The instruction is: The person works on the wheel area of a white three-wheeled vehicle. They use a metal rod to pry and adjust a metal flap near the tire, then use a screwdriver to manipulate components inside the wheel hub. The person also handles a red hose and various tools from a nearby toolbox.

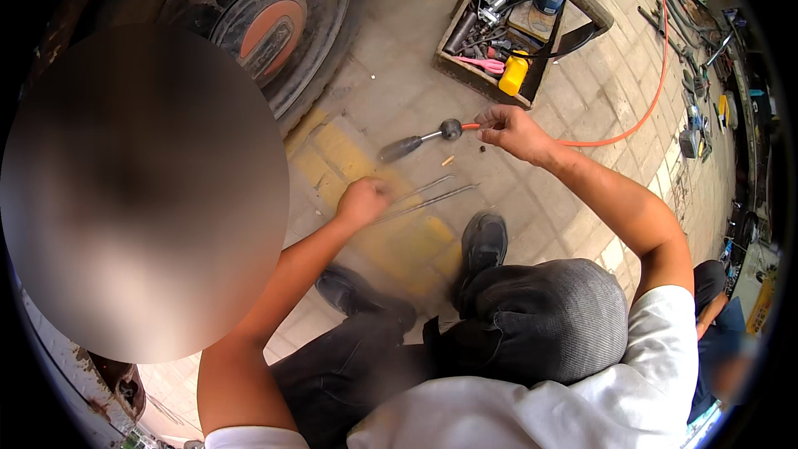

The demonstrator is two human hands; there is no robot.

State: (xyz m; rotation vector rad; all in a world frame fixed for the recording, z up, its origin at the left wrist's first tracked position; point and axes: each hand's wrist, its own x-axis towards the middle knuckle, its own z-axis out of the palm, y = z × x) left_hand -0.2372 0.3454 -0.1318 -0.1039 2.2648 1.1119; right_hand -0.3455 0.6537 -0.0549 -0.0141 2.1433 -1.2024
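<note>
My right hand [511, 131] pinches the orange air hose [471, 126] close to an air tool. This tool has a black handle [401, 148], a metal shaft and a round black knob [451, 130], and it points left from my fingers. My left hand [364, 201] is closed and slightly blurred, with a thin bent-tipped metal rod [426, 187] extending from it. A second, longer hooked rod [428, 201] runs beside the first, its near end passing by the hand. Below the tool, a small tan piece [449, 160] and a small black piece [482, 149] lie on the paving.
A large wheel [328, 58] stands at the upper left. Beyond my right hand sits a wooden toolbox [486, 81] with a yellow bottle [514, 73] and pink-handled scissors [482, 64]. More tools [690, 137] lie at right, where another person crouches. A blurred patch hides the left side.
</note>
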